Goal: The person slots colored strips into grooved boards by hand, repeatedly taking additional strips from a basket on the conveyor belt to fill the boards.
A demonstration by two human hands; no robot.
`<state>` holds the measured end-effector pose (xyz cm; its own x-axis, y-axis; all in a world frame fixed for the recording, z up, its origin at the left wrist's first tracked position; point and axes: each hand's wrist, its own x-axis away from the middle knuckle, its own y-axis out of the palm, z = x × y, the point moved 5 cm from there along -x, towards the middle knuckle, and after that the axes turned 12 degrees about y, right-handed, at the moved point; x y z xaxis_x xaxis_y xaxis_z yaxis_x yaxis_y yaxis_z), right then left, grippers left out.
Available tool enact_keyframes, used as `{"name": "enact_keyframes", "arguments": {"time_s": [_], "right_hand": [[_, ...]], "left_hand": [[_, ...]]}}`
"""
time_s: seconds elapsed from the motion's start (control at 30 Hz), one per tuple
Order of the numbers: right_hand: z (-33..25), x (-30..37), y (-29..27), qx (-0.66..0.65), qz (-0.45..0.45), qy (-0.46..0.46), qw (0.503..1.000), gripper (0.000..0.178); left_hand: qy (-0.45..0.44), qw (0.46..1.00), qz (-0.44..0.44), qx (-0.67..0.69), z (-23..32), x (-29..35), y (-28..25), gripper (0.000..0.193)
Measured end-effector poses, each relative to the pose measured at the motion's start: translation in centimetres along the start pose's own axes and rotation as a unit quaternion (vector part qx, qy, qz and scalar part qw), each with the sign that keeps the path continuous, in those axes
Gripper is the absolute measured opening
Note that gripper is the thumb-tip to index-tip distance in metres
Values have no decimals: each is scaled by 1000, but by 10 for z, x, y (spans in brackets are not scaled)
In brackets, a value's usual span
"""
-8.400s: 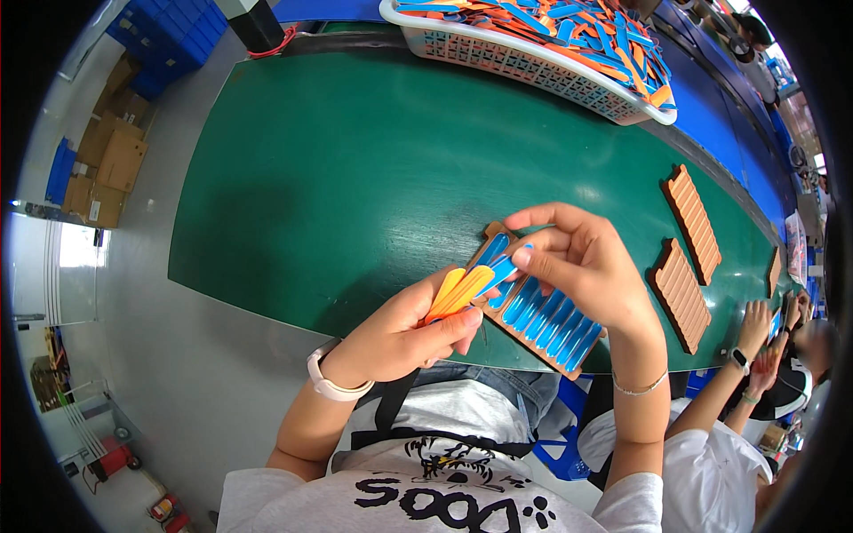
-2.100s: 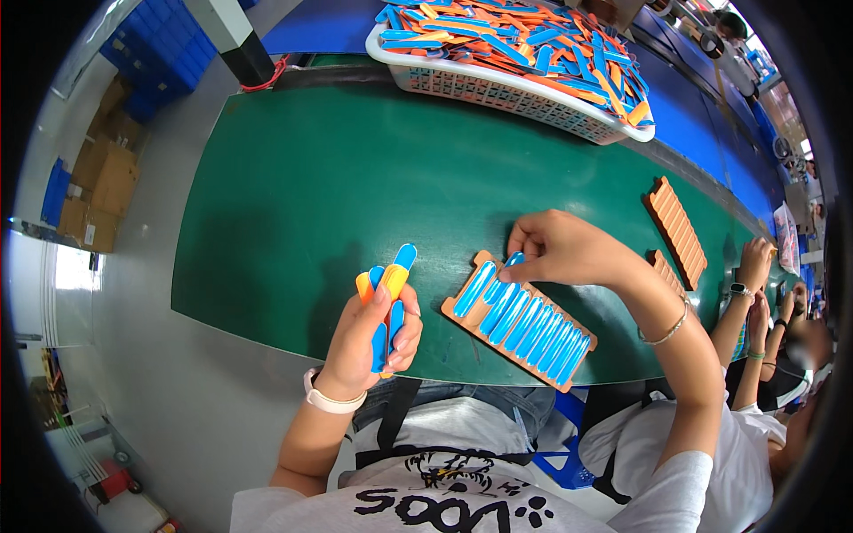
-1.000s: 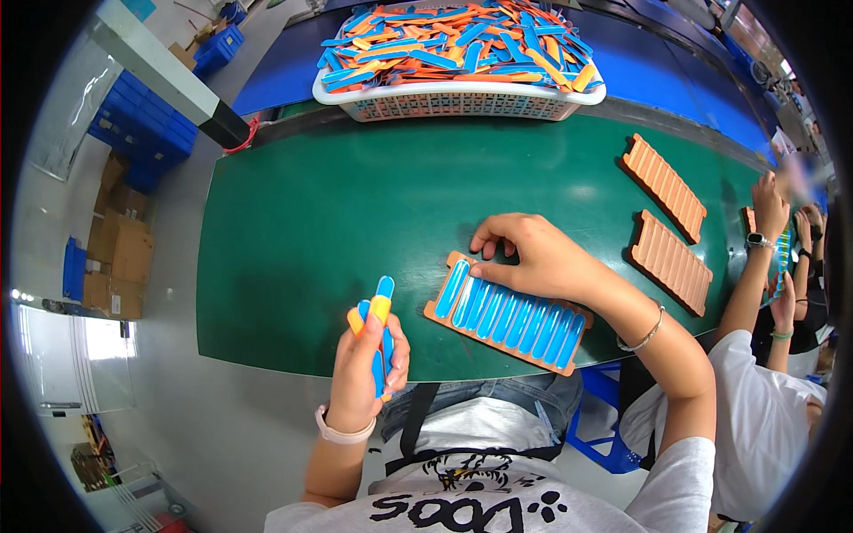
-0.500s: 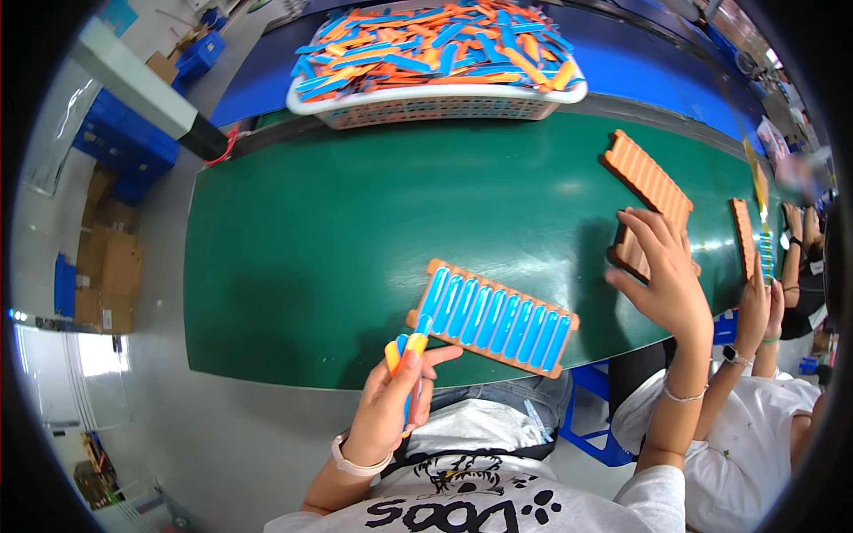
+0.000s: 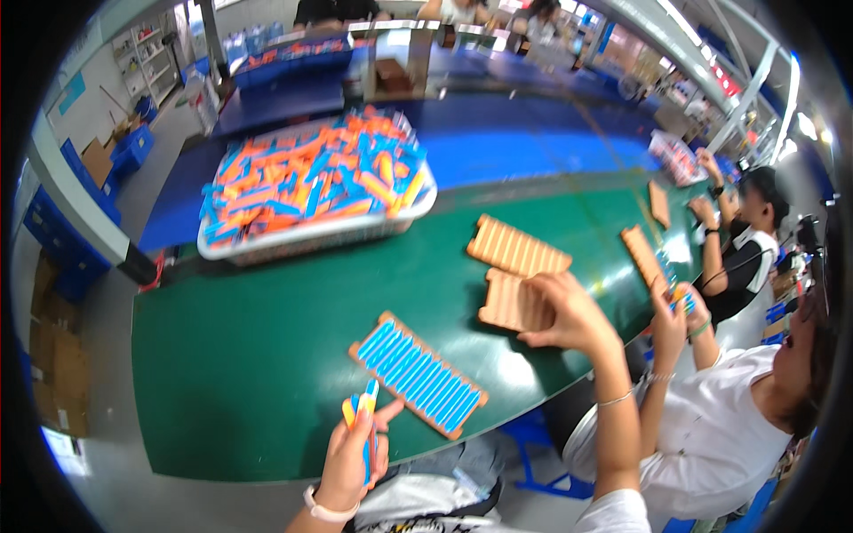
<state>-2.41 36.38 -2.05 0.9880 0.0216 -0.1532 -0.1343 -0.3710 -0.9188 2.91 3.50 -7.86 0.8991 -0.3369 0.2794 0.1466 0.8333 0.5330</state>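
Green worktop (image 5: pixel 267 355) spans the foreground, its far side bearing a white basket (image 5: pixel 311 233) heaped with blue and orange strips, probably set there to leave working room. Nearest the person lies a grooved brown tray (image 5: pixel 453 433) lined with blue pieces, handy to both hands. Two bare grooved trays, a farther one (image 5: pixel 520 246) and a nearer one (image 5: pixel 506 300), sit rightward; the right hand (image 5: pixel 569 315) arches thumb and fingers around the nearer, firmness unclear. The left hand (image 5: pixel 351 453) pinches blue-and-yellow strips (image 5: pixel 349 413), apparently bunched to leave its forefinger free, extended toward the lined tray's edge.
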Motion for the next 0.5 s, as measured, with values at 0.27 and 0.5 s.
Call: {"name": "enact_keyframes", "arguments": {"time_s": [0.27, 0.5], "right_hand": [[42, -62, -13, 38, 23, 86, 995, 71], [58, -65, 1, 55, -48, 146, 987, 86]], "left_hand": [[-35, 996, -19, 73, -43, -22, 48, 44], [-1, 995, 21, 100, -61, -60, 92, 32]]}}
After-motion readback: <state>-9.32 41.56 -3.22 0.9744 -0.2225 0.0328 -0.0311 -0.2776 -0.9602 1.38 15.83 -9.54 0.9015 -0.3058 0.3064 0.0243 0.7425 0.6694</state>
